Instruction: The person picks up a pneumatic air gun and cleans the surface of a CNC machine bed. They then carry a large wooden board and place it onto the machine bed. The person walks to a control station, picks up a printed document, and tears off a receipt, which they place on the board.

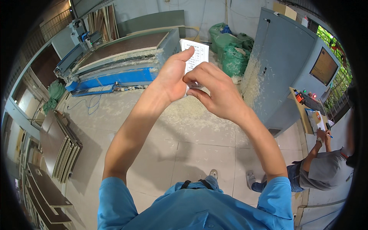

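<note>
A small stack of white printed paper slips (201, 51) is raised in front of me, above the floor. My left hand (174, 74) holds it from the left, with the thumb lying along its face. From the right, my right hand (219, 89) reaches across the lower part of the slips. Its thumb and forefinger are closed at their bottom edge, and its fingers cover part of the print. How many slips there are cannot be made out.
A cutting machine with a brown board (120, 50) on its bed stands at the far left. Stacked boards (63, 147) lean at the left. Green sacks (232, 57) and a grey cabinet (281, 57) with a screen (324, 66) stand at the right. Wood shavings litter the floor. Another person (326, 168) writes at a shelf.
</note>
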### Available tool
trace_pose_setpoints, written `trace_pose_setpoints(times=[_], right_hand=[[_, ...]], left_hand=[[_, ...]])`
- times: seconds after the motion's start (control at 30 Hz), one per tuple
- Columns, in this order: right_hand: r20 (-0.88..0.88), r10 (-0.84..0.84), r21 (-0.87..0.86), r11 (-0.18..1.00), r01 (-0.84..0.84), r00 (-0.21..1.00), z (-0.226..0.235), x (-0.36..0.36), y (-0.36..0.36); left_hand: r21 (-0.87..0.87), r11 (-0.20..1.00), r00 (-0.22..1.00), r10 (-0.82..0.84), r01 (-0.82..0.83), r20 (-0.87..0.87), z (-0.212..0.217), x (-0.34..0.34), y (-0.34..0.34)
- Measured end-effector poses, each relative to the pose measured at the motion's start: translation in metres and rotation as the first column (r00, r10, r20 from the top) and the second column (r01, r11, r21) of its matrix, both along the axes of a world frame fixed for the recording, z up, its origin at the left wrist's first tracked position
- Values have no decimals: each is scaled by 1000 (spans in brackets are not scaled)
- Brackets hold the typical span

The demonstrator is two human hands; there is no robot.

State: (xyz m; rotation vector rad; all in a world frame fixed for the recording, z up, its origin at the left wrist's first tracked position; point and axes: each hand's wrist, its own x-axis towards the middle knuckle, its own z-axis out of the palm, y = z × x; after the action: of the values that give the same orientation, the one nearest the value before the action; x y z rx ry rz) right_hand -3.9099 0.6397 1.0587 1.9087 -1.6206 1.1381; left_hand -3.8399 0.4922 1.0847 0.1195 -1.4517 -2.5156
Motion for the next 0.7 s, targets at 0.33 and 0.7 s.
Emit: trace_pose_setpoints(times=[0.33,0.7], right_hand=[[215,9,181,982,-49,977,3,-3,6],[-92,-140,-45,990,136,986,-5,3,15]], left_hand=[[-125,991,998,-51,53,25,0,-3,-1],[68,998,1000,-18,19,-12,-4,-6,8]])
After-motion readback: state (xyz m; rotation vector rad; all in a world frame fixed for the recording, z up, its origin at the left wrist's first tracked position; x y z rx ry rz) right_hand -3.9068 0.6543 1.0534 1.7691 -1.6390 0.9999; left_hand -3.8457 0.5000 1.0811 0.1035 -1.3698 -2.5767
